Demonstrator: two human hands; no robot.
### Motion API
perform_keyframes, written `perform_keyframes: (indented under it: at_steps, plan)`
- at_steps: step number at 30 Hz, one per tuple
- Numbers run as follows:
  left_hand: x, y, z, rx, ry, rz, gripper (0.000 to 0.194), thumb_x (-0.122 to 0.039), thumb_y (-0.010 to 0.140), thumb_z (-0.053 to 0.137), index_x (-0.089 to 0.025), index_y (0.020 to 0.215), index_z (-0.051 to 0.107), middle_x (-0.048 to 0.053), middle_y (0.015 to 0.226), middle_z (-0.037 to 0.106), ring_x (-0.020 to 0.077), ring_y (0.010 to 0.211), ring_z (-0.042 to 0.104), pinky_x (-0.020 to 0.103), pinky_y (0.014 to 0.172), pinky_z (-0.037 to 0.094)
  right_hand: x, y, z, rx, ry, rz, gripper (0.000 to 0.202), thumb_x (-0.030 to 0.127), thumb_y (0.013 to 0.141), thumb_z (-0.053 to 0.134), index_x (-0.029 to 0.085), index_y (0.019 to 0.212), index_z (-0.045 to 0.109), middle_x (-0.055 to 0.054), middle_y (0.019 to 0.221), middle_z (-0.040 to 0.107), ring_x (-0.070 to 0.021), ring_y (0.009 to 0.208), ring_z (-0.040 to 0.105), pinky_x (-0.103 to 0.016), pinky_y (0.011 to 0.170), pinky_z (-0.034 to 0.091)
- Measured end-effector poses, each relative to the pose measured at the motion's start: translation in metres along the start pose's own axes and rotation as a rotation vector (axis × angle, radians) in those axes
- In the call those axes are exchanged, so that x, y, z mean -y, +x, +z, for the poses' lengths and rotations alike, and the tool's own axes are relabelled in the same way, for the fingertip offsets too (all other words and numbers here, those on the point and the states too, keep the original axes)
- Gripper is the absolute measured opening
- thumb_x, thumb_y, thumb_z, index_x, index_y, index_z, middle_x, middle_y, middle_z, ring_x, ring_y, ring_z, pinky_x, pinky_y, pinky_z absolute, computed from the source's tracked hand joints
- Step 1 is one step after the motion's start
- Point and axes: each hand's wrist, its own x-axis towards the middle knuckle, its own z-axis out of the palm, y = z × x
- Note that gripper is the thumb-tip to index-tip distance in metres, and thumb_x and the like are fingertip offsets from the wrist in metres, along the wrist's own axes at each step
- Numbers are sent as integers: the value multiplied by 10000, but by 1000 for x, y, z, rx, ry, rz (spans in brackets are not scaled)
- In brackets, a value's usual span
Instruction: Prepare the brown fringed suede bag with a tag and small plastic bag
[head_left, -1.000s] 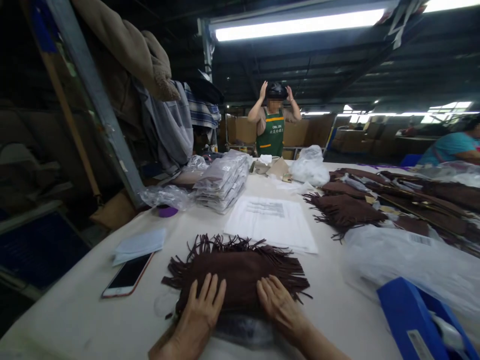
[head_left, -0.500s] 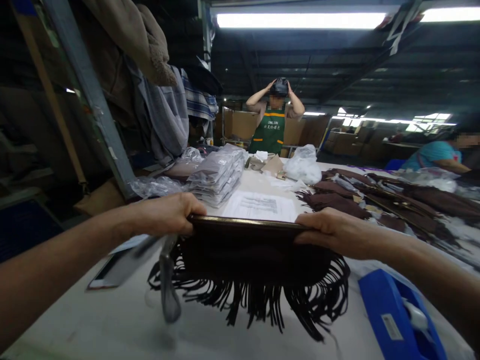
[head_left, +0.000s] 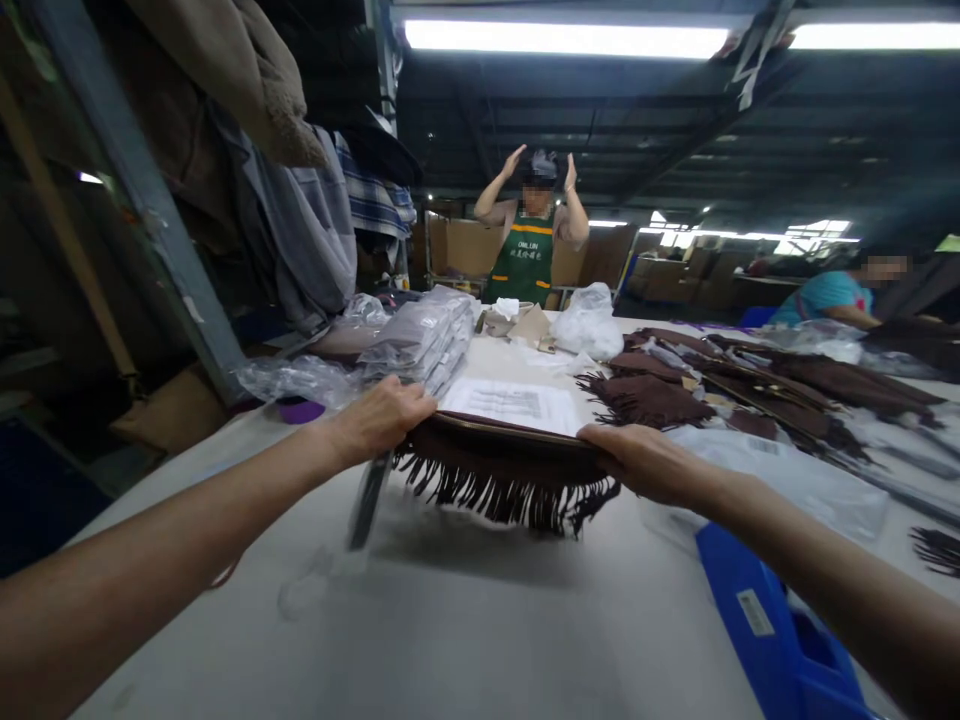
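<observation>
A dark brown fringed bag point(head_left: 510, 478) hangs above the white table point(head_left: 465, 620), its zip edge uppermost and its fringe dangling. My left hand point(head_left: 382, 415) grips the bag's left top corner, and my right hand point(head_left: 637, 460) grips its right top corner. Both arms are stretched far forward. A dark strap point(head_left: 369, 500) hangs blurred from the left corner, below my left hand.
A printed paper sheet point(head_left: 514, 402) lies just beyond the bag. A stack of bagged goods point(head_left: 420, 340) is at the back left, more fringed bags point(head_left: 645, 398) at the right, a blue box point(head_left: 772, 625) near right. A person in a green apron point(head_left: 531, 255) stands across the table.
The bag lay flat under my palms one second ago. Both hands then lifted it by its top edge and carried it forward, away from me; it now hangs farther out.
</observation>
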Motion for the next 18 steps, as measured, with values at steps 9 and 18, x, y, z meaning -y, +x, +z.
perform_keyframes:
  at_steps: [9, 18]
  plan:
    - [-27, -61, 87, -373, 364, 424, 287, -7, 823, 376, -116, 950, 610, 66, 804, 620, 171, 702, 553, 347, 778, 408, 40, -60, 113, -363, -305, -275, 364, -22, 801, 337, 110, 1062, 554, -111, 950, 640, -207, 865, 572, -317, 743, 465]
    - [-159, -113, 161, -578, 58, 85, 391, -194, 875, 284, -229, 1091, 608, 87, 1140, 616, 254, 1122, 495, 472, 993, 278, 75, -109, 192, -678, -180, -181, 394, 107, 909, 248, 182, 1029, 616, -52, 949, 704, -195, 835, 652, -314, 725, 515]
